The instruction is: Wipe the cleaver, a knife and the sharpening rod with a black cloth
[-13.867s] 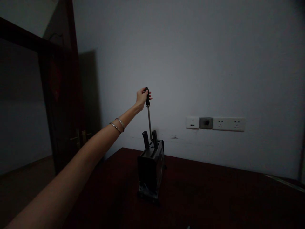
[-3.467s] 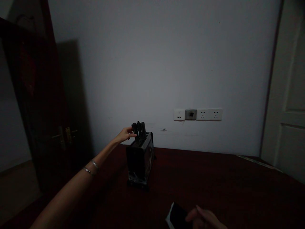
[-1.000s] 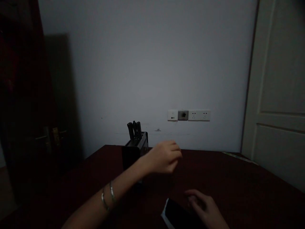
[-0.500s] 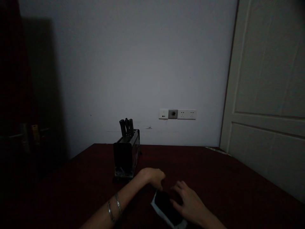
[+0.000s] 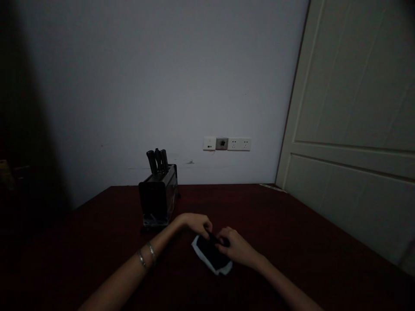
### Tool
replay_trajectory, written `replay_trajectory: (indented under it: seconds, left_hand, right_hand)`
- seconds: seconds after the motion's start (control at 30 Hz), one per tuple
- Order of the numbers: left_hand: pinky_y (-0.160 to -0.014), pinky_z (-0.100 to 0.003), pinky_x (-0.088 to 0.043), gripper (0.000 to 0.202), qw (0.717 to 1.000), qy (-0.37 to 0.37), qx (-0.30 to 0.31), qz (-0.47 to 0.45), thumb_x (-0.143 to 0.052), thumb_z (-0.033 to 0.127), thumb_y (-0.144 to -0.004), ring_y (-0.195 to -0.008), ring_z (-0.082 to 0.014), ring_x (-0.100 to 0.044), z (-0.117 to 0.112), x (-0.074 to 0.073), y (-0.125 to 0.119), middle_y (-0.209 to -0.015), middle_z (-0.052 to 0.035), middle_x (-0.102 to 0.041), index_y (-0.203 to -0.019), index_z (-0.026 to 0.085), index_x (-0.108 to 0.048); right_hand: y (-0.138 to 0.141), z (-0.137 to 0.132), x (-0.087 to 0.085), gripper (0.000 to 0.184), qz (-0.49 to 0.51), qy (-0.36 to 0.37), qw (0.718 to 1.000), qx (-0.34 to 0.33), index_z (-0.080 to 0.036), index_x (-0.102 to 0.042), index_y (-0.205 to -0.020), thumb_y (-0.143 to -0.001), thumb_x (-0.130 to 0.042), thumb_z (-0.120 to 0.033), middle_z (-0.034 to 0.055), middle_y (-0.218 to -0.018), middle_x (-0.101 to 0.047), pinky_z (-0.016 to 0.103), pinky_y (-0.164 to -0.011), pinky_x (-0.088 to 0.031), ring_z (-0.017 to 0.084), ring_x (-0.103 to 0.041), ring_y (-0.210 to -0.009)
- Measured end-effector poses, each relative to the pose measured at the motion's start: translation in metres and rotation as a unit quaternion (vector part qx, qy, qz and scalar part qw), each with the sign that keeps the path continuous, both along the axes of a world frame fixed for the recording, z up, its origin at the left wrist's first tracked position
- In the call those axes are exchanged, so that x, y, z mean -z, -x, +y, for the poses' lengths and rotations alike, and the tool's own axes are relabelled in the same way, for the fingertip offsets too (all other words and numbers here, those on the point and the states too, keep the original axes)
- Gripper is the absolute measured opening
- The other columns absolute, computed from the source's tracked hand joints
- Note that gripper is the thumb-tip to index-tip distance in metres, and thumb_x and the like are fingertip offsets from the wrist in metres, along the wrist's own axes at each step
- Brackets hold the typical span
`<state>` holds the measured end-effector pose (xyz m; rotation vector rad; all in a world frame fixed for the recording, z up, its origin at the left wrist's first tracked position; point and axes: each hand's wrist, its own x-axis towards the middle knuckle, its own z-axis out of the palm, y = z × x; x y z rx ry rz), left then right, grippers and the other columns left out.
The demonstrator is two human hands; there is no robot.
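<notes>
A flat black item with a white edge, much like a phone (image 5: 211, 255), lies on the dark red table (image 5: 292, 242) in front of me. My left hand (image 5: 196, 224), with two bangles on its wrist, curls its fingers down onto the item's far end. My right hand (image 5: 236, 248) rests on its right side with fingers bent, touching it. Whether either hand lifts it is unclear in the dim light. A black knife block (image 5: 158, 196) with three dark handles sticking up stands behind my left hand.
The grey wall behind carries a strip of sockets and a switch (image 5: 227, 143). A pale panelled door (image 5: 353, 129) fills the right side, close to the table's right edge. Deep shadow covers the left.
My left hand has left the knife block, swung right and come down onto the black item beside my right hand. My view has turned to the right, so the block sits further left.
</notes>
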<state>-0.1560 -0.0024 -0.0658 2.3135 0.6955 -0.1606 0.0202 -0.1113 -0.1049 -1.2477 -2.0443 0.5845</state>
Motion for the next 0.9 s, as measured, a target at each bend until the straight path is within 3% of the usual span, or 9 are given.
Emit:
replay_trajectory:
  seconds: [0.1, 0.23, 0.4, 0.5, 0.63, 0.77, 0.9]
  left_hand:
    - [-0.054, -0.019, -0.032, 0.02, 0.991, 0.063, -0.041, -0.106, -0.069, 0.027, -0.061, -0.059, -0.0079, -0.045, 0.007, 0.0, 0.003, -0.061, 0.0059, -0.051, -0.074, 0.015, -0.061]
    - [-0.062, -0.021, -0.039, 0.036, 0.953, 0.167, -0.095, -0.235, -0.066, 0.038, -0.067, -0.067, -0.0093, -0.052, 0.006, 0.002, 0.007, -0.076, 0.0013, -0.056, -0.092, 0.014, -0.057]
    - [-0.072, -0.033, -0.048, 0.065, 0.902, 0.284, -0.103, -0.308, -0.079, 0.03, -0.053, -0.082, -0.0173, -0.059, -0.006, 0.01, 0.006, -0.095, -0.0064, -0.06, -0.111, 0.016, -0.052]
    - [-0.071, -0.031, -0.048, 0.057, 0.873, 0.304, -0.132, -0.358, -0.079, 0.024, -0.053, -0.08, -0.0168, -0.06, -0.011, 0.019, -0.005, -0.091, -0.0064, -0.062, -0.105, 0.014, -0.057]
    - [-0.068, -0.026, -0.046, 0.035, 0.839, 0.299, -0.194, -0.41, -0.076, 0.021, -0.056, -0.07, -0.0128, -0.06, -0.013, 0.029, -0.021, -0.078, -0.0053, -0.064, -0.087, 0.009, -0.064]
    - [-0.068, -0.024, -0.045, 0.023, 0.816, 0.299, -0.23, -0.437, -0.074, 0.017, -0.057, -0.066, -0.0108, -0.059, -0.013, 0.03, -0.028, -0.072, -0.0041, -0.064, -0.076, 0.008, -0.065]
    - [-0.069, -0.023, -0.045, 0.019, 0.798, 0.306, -0.238, -0.462, -0.073, 0.015, -0.06, -0.065, -0.0098, -0.058, -0.017, 0.026, -0.032, -0.071, -0.0036, -0.064, -0.075, 0.009, -0.066]
  right_hand:
    - [-0.003, 0.013, 0.006, 0.012, 0.086, 0.029, 0.995, 0.03, -0.018, -0.059, -0.072, -0.069, -0.057, -0.029, 0.0004, -0.069, -0.056, 0.028, -0.063, -0.038, 0.016, -0.051, -0.068]
    - [-0.01, 0.031, 0.013, 0.025, 0.216, 0.063, 0.97, 0.086, -0.019, -0.055, -0.074, -0.074, -0.051, -0.043, -0.002, -0.061, -0.055, 0.026, -0.055, -0.04, 0.016, -0.054, -0.059]
    - [-0.025, 0.043, 0.018, 0.03, 0.306, 0.069, 0.937, 0.153, -0.016, -0.055, -0.078, -0.081, -0.05, -0.045, -0.0018, -0.066, -0.058, 0.028, -0.057, -0.045, 0.013, -0.056, -0.059]
    - [-0.034, 0.046, 0.02, 0.025, 0.309, 0.064, 0.93, 0.189, -0.014, -0.057, -0.082, -0.084, -0.052, -0.039, -0.0009, -0.071, -0.059, 0.029, -0.059, -0.047, 0.012, -0.056, -0.061]
    - [-0.037, 0.042, 0.018, 0.023, 0.292, 0.01, 0.933, 0.211, -0.017, -0.058, -0.09, -0.072, -0.062, -0.031, 0.004, -0.083, -0.061, 0.037, -0.071, -0.048, 0.019, -0.059, -0.075]
    - [-0.024, 0.027, 0.008, 0.031, 0.28, -0.04, 0.945, 0.163, -0.021, -0.061, -0.091, -0.064, -0.068, -0.034, 0.008, -0.104, -0.061, 0.043, -0.093, -0.039, 0.026, -0.054, -0.101]
    - [-0.006, 0.019, -0.002, 0.046, 0.293, -0.02, 0.95, 0.108, -0.021, -0.058, -0.105, -0.063, -0.071, -0.036, 0.0071, -0.11, -0.063, 0.038, -0.093, -0.041, 0.023, -0.057, -0.102]
